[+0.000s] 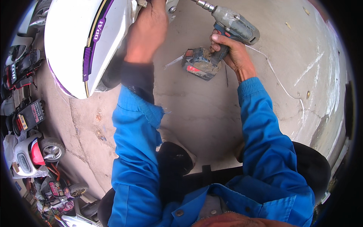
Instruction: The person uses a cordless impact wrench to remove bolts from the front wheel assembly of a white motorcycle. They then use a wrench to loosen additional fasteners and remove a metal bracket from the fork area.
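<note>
My right hand (236, 55) is wrapped around the handle of a grey and black cordless impact wrench (236, 24). Its socket end points up and to the left, away from me. A dusty black battery pack (202, 64) with a red label sits at the base of the handle. At the upper left, my left hand (149, 34) reaches in beside a white scooter body panel (72, 41) with a purple and gold stripe. The fingers run out past the top edge, so their grip is hidden. A metal bolt (172, 9) shows just right of that hand.
Beneath me lies a cracked concrete floor (196, 125). A thin white cord (274, 72) trails across it on the right. Several parked scooters line the left side, one with a silver-hubbed wheel (52, 150). A dark tyre (109, 77) sits under the white panel.
</note>
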A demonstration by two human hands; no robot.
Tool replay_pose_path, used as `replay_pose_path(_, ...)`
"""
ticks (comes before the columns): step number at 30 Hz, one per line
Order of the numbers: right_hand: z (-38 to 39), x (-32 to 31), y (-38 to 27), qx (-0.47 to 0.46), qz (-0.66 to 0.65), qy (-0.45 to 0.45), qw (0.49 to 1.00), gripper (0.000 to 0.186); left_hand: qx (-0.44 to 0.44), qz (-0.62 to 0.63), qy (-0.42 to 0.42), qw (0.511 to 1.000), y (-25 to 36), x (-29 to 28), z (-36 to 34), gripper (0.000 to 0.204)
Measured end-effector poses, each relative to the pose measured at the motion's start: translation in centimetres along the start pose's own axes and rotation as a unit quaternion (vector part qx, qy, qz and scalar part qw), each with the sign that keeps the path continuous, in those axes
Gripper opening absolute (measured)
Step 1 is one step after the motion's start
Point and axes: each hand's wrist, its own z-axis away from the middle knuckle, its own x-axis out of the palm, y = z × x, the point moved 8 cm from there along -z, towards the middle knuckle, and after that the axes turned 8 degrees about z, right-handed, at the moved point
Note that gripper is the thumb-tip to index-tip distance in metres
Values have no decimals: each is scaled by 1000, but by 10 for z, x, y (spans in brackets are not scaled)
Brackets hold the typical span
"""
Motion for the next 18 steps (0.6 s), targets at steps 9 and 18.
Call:
replay_pose_path(9, 2, -2, 6, 13, -15, -7, 1000, 26, 17, 109, -25, 994, -38, -2, -37, 49)
replay_pose_path(18, -2, 3, 3, -10, -22, -36, 999, 23, 42, 124, -16, 991, -43, -2, -47, 48)
